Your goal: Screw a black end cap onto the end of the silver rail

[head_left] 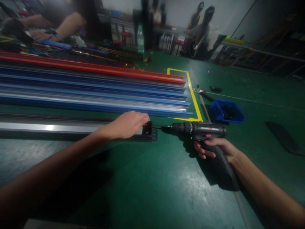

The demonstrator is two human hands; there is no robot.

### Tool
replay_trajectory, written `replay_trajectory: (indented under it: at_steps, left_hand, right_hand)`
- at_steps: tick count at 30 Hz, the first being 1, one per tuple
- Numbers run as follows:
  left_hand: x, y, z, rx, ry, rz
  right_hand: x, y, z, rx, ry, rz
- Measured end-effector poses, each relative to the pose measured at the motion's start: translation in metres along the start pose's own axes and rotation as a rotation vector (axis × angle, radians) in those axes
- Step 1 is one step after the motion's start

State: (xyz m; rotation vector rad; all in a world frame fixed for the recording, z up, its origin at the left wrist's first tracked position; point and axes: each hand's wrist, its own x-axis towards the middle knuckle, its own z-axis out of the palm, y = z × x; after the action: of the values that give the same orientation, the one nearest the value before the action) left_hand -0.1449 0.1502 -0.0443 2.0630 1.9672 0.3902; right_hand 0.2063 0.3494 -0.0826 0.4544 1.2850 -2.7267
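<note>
My right hand (214,149) grips a black cordless drill (202,128) by its handle, a finger at the trigger. The drill points left, and its thin bit (159,127) reaches the black end cap (154,132) of a long dark metal profile (59,128) with a silver band. Whether the tip sits in a screw is too small to tell. Across the top of that profile, near its right end, lies my left hand (131,124), its fingers curled over the far edge and partly hidden.
Several blue profiles (119,101) and a red one (119,68) lie behind, ending inside yellow tape (195,105). At the right are a blue bin (227,111), pliers (202,93) and a dark flat object (284,136). Across the table a person's arms (69,27) work among wires; a bottle (140,39) stands nearby.
</note>
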Motion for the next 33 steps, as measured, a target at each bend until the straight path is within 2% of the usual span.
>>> replay_trajectory:
  at_steps: [33]
  left_hand:
    - [0.0013,-0.0012,0.0014,0.000,-0.002,-0.009]
  right_hand:
    - [-0.0003,-0.0005,0.0023,0.025,0.008,-0.003]
